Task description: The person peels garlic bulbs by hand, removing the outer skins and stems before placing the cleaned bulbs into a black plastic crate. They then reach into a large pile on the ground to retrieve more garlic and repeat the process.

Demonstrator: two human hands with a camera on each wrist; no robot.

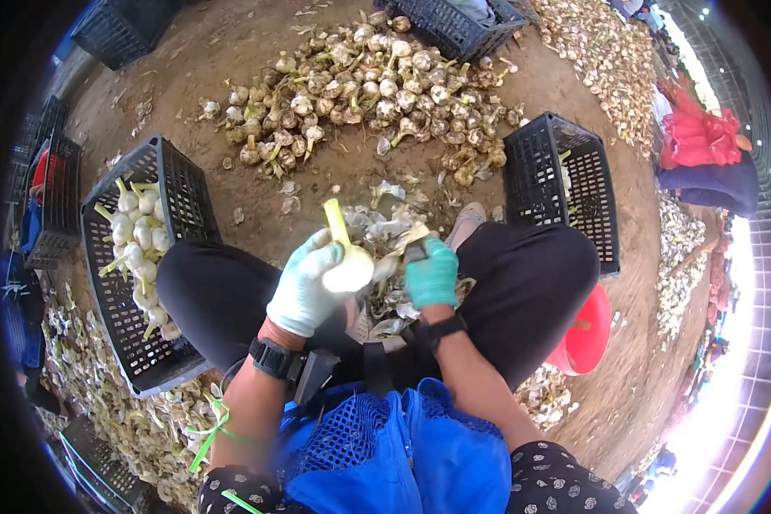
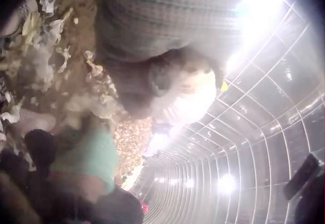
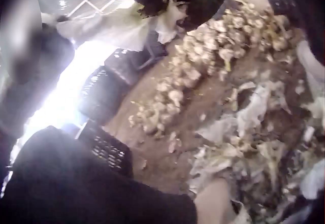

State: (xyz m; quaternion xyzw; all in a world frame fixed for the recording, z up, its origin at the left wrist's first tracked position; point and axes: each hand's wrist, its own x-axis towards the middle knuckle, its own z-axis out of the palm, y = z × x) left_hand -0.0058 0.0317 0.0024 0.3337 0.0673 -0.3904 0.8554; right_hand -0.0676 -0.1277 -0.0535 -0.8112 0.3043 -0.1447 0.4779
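Note:
My left hand (image 1: 304, 283), in a pale glove, grips a garlic bulb (image 1: 349, 271) whose white body bulges out beyond the fingers. The bulb's cut green stem (image 1: 336, 221) points up and away from me. In the left wrist view the bulb (image 2: 190, 99) is washed out by glare. To the right, my right hand (image 1: 432, 272), in a green glove, is curled with papery garlic skin (image 1: 409, 237) at its fingers. A small dark piece shows at these fingers too; I cannot tell what it is. In the right wrist view a pale sheet of skin (image 3: 109, 28) stretches between the hands.
Unpeeled garlic (image 1: 360, 86) lies heaped on the dirt floor ahead. A black crate (image 1: 188, 201) of white bulbs stands on my left, another crate (image 1: 608, 206) on my right beside a red bucket (image 1: 587, 334). Loose skins (image 1: 390, 321) litter the ground between my legs.

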